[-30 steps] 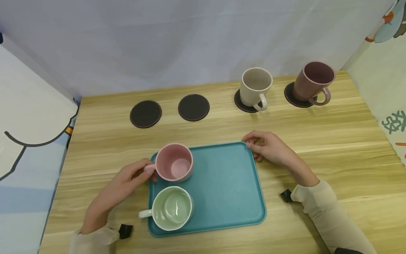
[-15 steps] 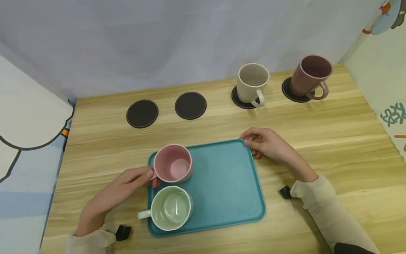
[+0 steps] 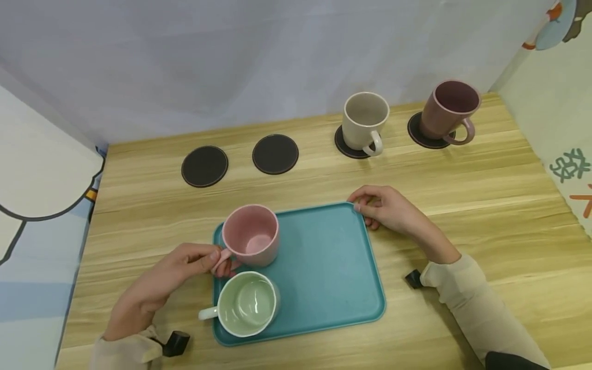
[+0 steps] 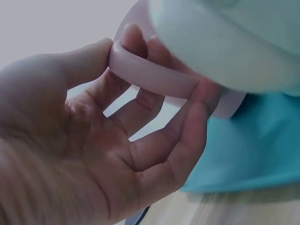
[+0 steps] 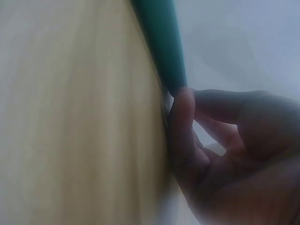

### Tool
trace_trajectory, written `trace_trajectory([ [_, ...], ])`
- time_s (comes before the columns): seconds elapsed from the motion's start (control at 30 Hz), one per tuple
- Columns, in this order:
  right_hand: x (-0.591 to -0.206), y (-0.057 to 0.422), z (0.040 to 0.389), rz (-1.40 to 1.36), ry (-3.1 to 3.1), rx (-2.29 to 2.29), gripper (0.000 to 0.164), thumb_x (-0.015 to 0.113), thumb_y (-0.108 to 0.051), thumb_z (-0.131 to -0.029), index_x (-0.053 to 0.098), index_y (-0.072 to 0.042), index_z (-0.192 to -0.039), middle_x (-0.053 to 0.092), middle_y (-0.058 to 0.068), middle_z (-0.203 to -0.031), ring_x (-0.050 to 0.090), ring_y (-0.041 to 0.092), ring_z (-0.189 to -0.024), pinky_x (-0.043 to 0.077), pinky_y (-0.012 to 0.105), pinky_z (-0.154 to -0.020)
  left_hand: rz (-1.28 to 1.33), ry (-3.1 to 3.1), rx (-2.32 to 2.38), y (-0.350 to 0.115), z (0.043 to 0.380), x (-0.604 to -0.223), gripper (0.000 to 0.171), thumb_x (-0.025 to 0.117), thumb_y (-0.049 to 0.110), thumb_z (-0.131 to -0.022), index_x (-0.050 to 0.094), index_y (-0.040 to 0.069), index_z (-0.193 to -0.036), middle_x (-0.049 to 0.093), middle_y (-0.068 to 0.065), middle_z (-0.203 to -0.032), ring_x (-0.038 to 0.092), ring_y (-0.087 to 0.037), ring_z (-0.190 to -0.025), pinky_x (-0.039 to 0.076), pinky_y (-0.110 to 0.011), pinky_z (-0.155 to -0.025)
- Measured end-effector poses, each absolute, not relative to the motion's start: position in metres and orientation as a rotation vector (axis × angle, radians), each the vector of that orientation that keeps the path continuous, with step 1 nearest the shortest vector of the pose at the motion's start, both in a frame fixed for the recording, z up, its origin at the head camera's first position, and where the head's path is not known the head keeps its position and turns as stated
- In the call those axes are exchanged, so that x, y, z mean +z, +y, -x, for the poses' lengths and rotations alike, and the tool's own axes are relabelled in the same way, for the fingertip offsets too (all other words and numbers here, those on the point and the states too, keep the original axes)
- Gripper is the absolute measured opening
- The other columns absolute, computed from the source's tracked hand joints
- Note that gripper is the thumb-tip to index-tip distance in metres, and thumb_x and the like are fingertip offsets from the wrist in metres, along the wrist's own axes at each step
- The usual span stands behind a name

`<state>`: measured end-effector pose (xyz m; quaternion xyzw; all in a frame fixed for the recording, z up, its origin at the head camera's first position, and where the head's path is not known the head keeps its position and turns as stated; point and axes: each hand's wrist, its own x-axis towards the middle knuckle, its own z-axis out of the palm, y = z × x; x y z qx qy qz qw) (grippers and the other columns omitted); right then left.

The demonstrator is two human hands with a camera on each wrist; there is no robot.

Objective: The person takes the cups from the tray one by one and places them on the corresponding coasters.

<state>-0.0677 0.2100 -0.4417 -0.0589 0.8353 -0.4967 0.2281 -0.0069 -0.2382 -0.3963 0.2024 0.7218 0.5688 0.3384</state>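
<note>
My left hand [image 3: 180, 272] grips the handle of a pink mug [image 3: 252, 234], which tilts a little over the left end of a teal tray [image 3: 330, 262]. In the left wrist view the thumb and fingers curl round that pink handle [image 4: 150, 77]. Just in front of it on the tray stands a pale green mug [image 3: 248, 304], its handle sticking out past the left rim. My right hand [image 3: 386, 210] pinches the tray's far right corner between thumb and fingers, as the right wrist view shows with the teal rim [image 5: 164, 51] at the fingertips.
Behind the tray lie two bare black coasters, one at the left [image 3: 205, 166] and another coaster [image 3: 275, 154] beside it. Further right, a cream mug [image 3: 363, 126] and a dark mauve mug [image 3: 446, 115] each stand on a coaster. A pale cloth wall [image 3: 231, 61] borders the table's back.
The pink mug has tipped, its handle swinging down toward the front, and my left fingers have settled round the handle. My right hand keeps its hold on the tray corner.
</note>
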Motion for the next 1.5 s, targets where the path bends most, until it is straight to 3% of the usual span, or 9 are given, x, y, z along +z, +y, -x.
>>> trace_trajectory([
  [0.2,-0.444,0.208,0.069,0.171,2.286,-1.381,0.021,0.062,-0.011,-0.103,0.070,-0.005,-0.122,0.062,0.015,-0.094,0.062,0.019,-0.068,0.056,0.031,-0.060,-0.486,1.824,1.558,-0.236,0.014,-0.387,0.031,0.041,0.014,-0.112,0.064,0.004,-0.094,0.072,0.000,-0.098,0.076,-0.026,-0.107,0.053,-0.028,-0.103],
  [0.53,-0.444,0.209,0.069,0.156,2.271,-1.399,0.021,0.062,-0.010,-0.103,0.069,-0.004,-0.123,0.062,0.014,-0.093,0.062,0.018,-0.068,0.056,0.031,-0.060,-0.491,1.902,1.699,-0.210,0.053,-0.372,0.022,0.058,0.014,-0.106,0.078,0.021,-0.096,0.080,-0.001,-0.106,0.077,-0.017,-0.108,0.053,-0.030,-0.095],
  [0.7,-0.445,0.209,0.069,0.155,2.273,-1.391,0.021,0.062,-0.010,-0.104,0.069,-0.004,-0.123,0.062,0.014,-0.093,0.062,0.018,-0.069,0.056,0.031,-0.060,-0.400,1.933,1.799,-0.194,0.077,-0.373,0.019,0.063,0.013,-0.103,0.081,0.014,-0.099,0.079,0.001,-0.103,0.078,-0.017,-0.103,0.058,-0.030,-0.096],
  [0.93,-0.444,0.209,0.069,0.176,2.288,-1.378,0.022,0.062,-0.011,-0.104,0.069,-0.004,-0.123,0.063,0.015,-0.094,0.062,0.019,-0.069,0.056,0.031,-0.060,-0.279,1.967,1.845,-0.172,0.105,-0.382,0.028,0.068,0.018,-0.101,0.076,-0.007,-0.112,0.078,-0.005,-0.104,0.079,-0.022,-0.101,0.058,-0.037,-0.100],
  [1.1,-0.445,0.208,0.069,0.157,2.280,-1.381,0.021,0.061,-0.010,-0.104,0.070,-0.005,-0.123,0.062,0.015,-0.094,0.062,0.020,-0.069,0.056,0.031,-0.061,-0.254,1.957,1.853,-0.160,0.117,-0.390,0.029,0.068,0.017,-0.101,0.076,-0.009,-0.112,0.078,-0.005,-0.104,0.079,-0.021,-0.101,0.058,-0.038,-0.100],
  [1.27,-0.447,0.208,0.069,0.150,2.275,-1.389,0.021,0.062,-0.011,-0.104,0.070,-0.006,-0.123,0.062,0.014,-0.094,0.062,0.020,-0.069,0.056,0.031,-0.060,-0.207,1.935,1.877,-0.152,0.130,-0.396,0.031,0.069,0.020,-0.101,0.076,-0.007,-0.112,0.077,-0.008,-0.106,0.078,-0.025,-0.105,0.054,-0.048,-0.106],
  [1.5,-0.448,0.211,0.067,0.162,2.285,-1.380,0.021,0.062,-0.010,-0.104,0.070,-0.006,-0.122,0.062,0.015,-0.094,0.062,0.020,-0.068,0.056,0.031,-0.060,-0.156,1.903,1.906,-0.145,0.142,-0.407,0.030,0.070,0.022,-0.100,0.077,-0.005,-0.109,0.076,-0.009,-0.105,0.079,-0.024,-0.102,0.054,-0.049,-0.106],
])
